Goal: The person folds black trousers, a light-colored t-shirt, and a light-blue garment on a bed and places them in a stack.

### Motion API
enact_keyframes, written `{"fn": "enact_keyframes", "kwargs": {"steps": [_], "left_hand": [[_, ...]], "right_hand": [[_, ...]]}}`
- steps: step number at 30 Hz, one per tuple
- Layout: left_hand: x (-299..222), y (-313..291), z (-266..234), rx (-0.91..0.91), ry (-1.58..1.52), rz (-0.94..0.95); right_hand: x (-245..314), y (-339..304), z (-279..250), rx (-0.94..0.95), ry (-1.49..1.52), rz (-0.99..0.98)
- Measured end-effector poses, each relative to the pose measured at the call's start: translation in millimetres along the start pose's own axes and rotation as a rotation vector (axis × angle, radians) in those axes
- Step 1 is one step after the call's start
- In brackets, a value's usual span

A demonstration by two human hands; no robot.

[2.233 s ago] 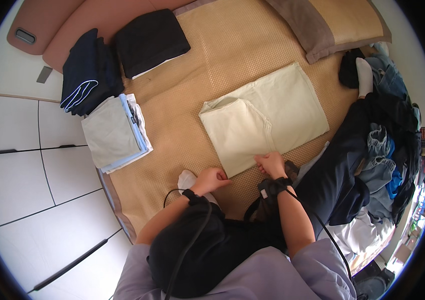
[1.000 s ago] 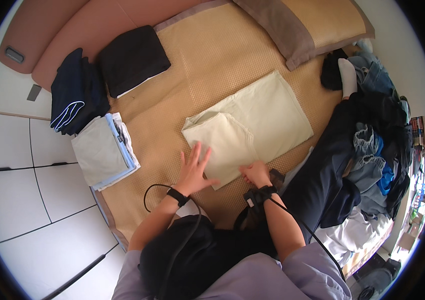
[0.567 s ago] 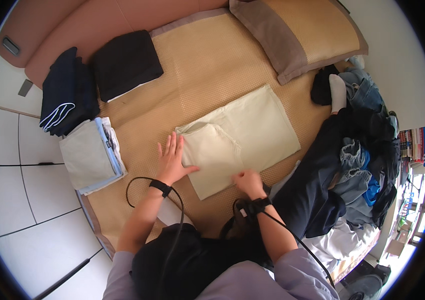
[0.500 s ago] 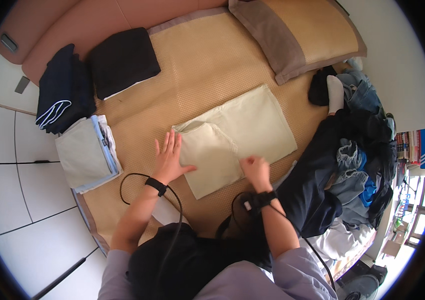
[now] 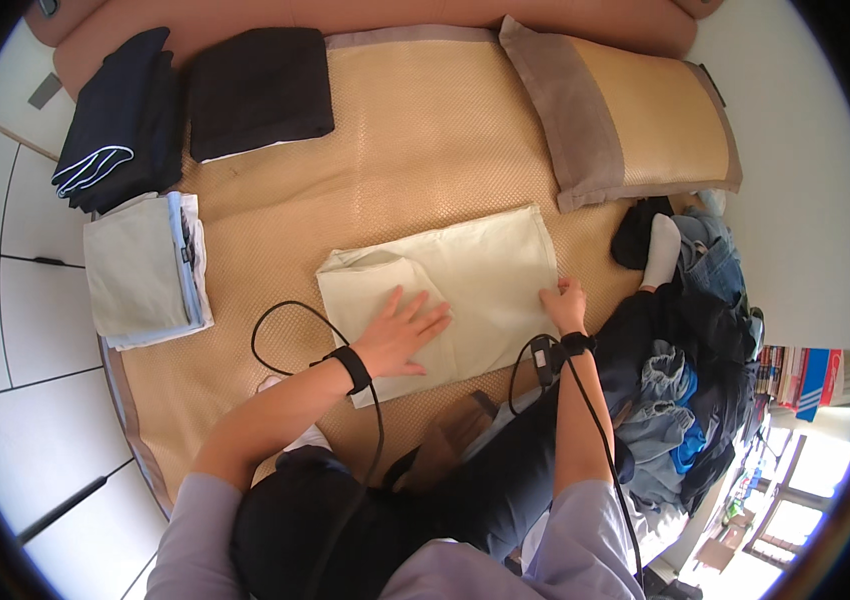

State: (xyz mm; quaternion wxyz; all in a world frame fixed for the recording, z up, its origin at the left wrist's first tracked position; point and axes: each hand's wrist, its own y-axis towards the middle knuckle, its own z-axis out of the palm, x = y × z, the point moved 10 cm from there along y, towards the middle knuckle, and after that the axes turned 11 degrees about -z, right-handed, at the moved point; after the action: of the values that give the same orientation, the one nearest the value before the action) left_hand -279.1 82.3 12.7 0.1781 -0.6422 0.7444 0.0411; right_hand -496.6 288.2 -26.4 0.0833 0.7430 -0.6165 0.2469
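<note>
A pale cream folded cloth garment (image 5: pixel 490 270) lies flat on the woven mat before me, with one part folded over on its left side. My left hand (image 5: pixel 400 335) rests on that folded part, palm down and fingers spread. At the lower right corner of the garment, my right hand (image 5: pixel 565 300) has its fingers closed in a pinch on the edge. What lies between those fingertips is partly hidden. Both wrists wear black straps, and a thin black cable (image 5: pixel 380 430) loops past the left one.
Folded clothes lie at the left: a navy pile (image 5: pixel 120 120), a black piece (image 5: pixel 263 95) and a light stack (image 5: pixel 135 275). A pillow (image 5: pixel 665 125) sits at the far right. Jumbled dark and denim clothes (image 5: pixel 685 390) heap along the right side of the mat (image 5: pixel 425 130).
My left hand has moved right, from the garment's left edge onto its folded part. My right hand has shifted right, from the middle to the right edge. The view has shifted too.
</note>
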Motion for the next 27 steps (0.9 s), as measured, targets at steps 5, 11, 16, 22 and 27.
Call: {"fn": "enact_keyframes", "kwargs": {"steps": [5,11,16,22,27], "left_hand": [[0,8,2,-0.045,0.048,-0.031],[-5,16,7,0.050,0.099,-0.101],[-11,21,9,0.079,0.124,-0.115],[-7,19,16,0.124,0.180,-0.148],[-7,17,18,0.048,0.200,-0.152]], "right_hand": [[4,4,1,0.046,0.066,0.005],[-6,16,14,0.202,-0.001,-0.014],[-6,14,7,0.209,0.103,-0.047],[120,-39,-20,0.243,0.168,-0.333],[220,-112,-15,0.312,0.234,-0.530]]}}
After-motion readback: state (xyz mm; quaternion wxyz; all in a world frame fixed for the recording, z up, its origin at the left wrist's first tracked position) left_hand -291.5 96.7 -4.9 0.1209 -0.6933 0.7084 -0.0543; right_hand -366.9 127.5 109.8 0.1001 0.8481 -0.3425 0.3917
